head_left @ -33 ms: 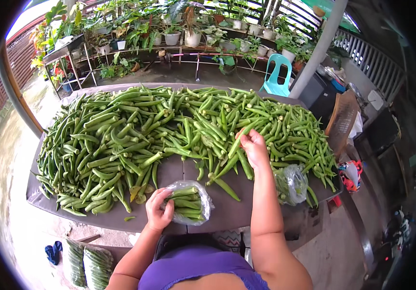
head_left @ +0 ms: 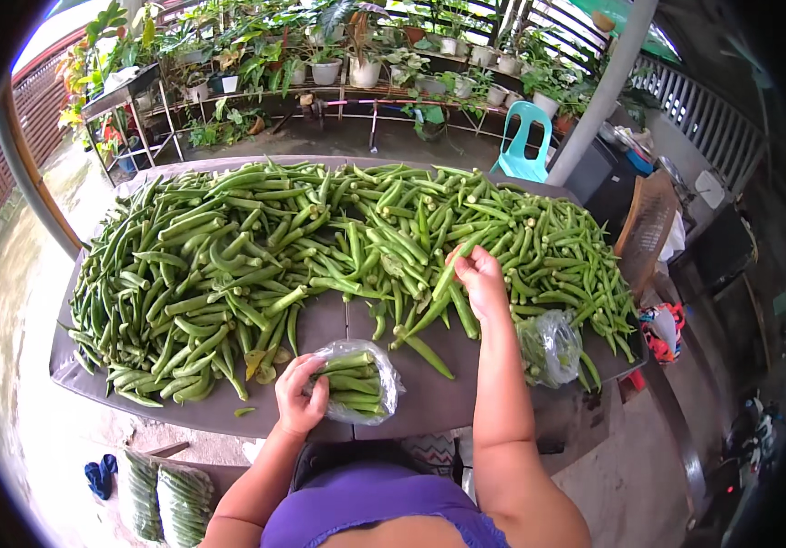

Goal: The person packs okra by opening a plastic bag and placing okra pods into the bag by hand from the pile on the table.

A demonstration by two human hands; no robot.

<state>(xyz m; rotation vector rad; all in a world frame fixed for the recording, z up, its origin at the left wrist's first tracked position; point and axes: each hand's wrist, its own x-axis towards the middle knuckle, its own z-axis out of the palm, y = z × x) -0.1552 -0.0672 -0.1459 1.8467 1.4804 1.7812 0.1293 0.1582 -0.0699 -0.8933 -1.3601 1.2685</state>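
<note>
A large heap of green okra covers most of the dark table. Near the front edge, my left hand is closed on the side of a clear plastic bag. Several okra pods lie inside that bag and show through its open mouth. My right hand reaches to the front of the heap's right part and pinches one okra pod between thumb and fingers. Just left of the right hand, loose pods stick out of the heap toward me.
A second clear bag holding okra rests right of my right forearm. Filled okra bags lie low at the left. Beyond the table stand a turquoise chair, a grey post and shelves of potted plants.
</note>
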